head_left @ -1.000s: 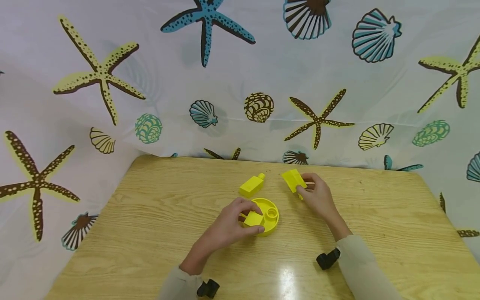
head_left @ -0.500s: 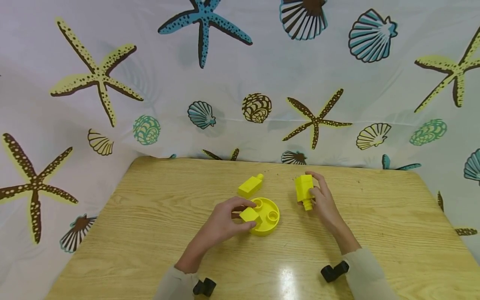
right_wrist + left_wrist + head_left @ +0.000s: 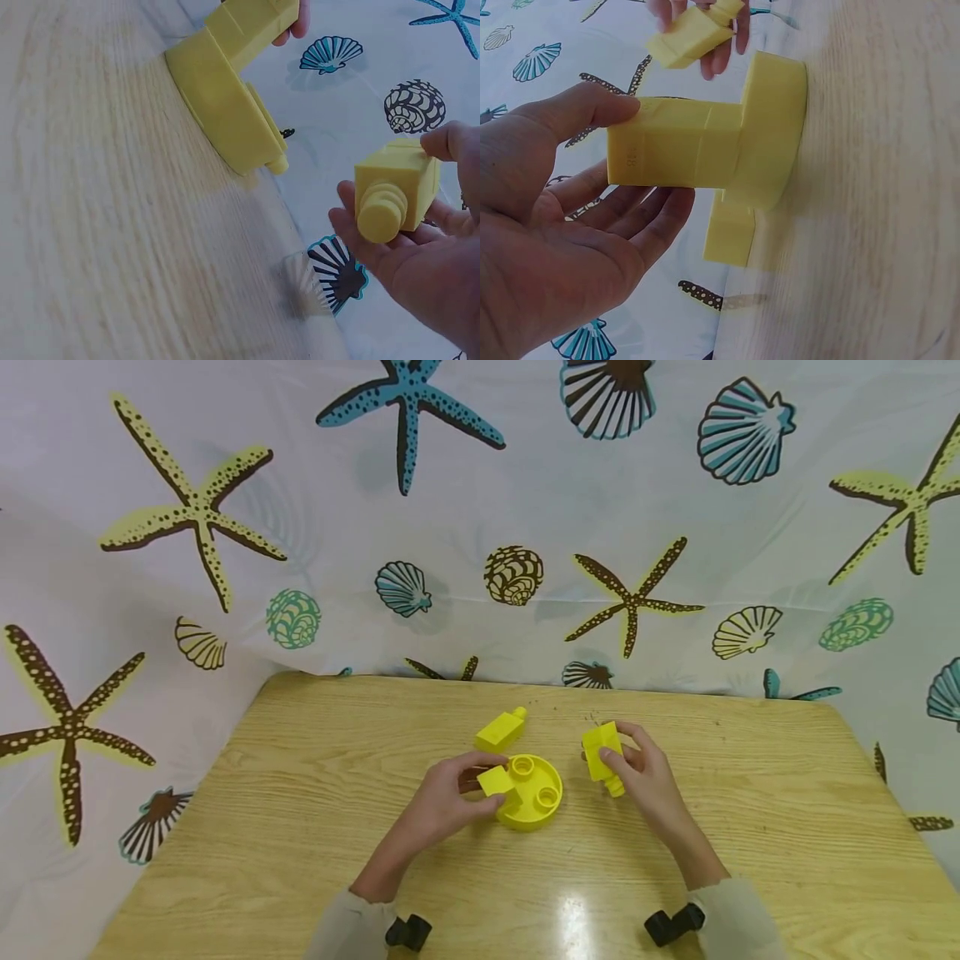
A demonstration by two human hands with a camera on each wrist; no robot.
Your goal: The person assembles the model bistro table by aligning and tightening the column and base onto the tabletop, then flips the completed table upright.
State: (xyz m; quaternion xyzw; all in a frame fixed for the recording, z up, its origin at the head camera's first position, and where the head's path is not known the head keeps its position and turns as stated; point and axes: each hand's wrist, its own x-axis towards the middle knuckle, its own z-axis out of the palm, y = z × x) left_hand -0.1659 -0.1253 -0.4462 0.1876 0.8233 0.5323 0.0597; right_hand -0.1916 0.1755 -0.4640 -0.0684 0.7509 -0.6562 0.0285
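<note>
My left hand (image 3: 442,797) grips a yellow block (image 3: 671,142) between thumb and fingers. The block stands upright on the left side of a round yellow base (image 3: 528,823), its lower end hidden inside the rim. Two ring-shaped sockets (image 3: 547,797) show in the base. To the right of it, my right hand (image 3: 652,789) holds a second yellow block (image 3: 600,747) up off the table. That block's stepped round peg (image 3: 380,214) points down and toward me in the head view. Thumb on one side, fingers on the other, the right hand pinches the block's body.
A third yellow block (image 3: 501,731) with a round peg lies on its side just behind the base. The wooden table (image 3: 300,827) ends at a white cloth (image 3: 465,518) printed with shells and starfish. Each sleeve carries a small black camera (image 3: 675,925).
The right hand has turned its block so the peg points down toward me, and shifted slightly right and nearer. The left hand and its block have edged left, uncovering both sockets.
</note>
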